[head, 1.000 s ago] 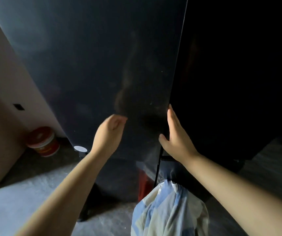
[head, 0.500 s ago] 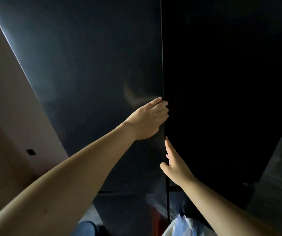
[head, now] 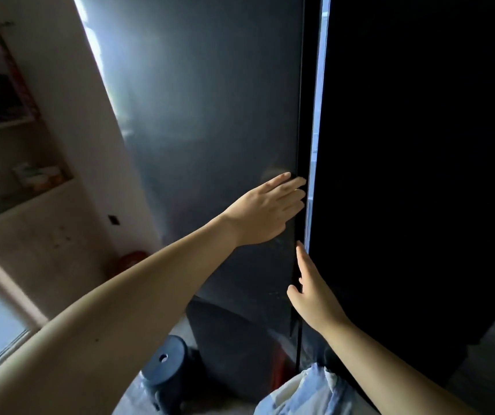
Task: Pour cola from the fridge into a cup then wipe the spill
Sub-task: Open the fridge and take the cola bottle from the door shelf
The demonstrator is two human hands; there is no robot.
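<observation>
A tall dark two-door fridge fills the view. Its left door (head: 210, 130) is grey and glossy. The right door (head: 420, 175) is black and stands slightly ajar, with a thin strip of light (head: 315, 130) showing at the seam. My left hand (head: 267, 208) lies flat on the left door, straight fingertips at the seam. My right hand (head: 312, 292) is lower down, fingers tucked behind the inner edge of the right door. No cola or cup is visible.
A beige wall with shelves (head: 15, 124) of boxes stands at the left. A dark round stool (head: 165, 366) sits on the floor below the fridge, and a red and white tub (head: 132, 259) stands in the corner. Light cloth (head: 309, 393) shows at the bottom.
My left hand rose from a loose curl to lie flat on the left door. The right door has cracked open, showing a lit strip at the seam.
</observation>
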